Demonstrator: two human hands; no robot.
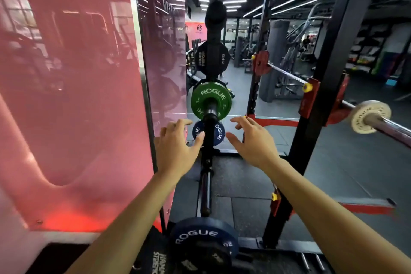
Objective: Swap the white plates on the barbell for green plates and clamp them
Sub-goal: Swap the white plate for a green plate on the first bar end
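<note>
Swap barely begun: white plate [371, 116] still on your barbell [393, 128]; both hands, fingers spread and empty, reach toward racked green plate [210, 100].

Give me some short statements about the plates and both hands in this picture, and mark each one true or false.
1. Both hands, left and right, are open and hold nothing. True.
2. The green plate sits on the storage peg. True.
3. The small blue plate hangs above the green one. False: it hangs below it.
4. The white plate has already been removed from the barbell. False: it is still on the bar.
</note>
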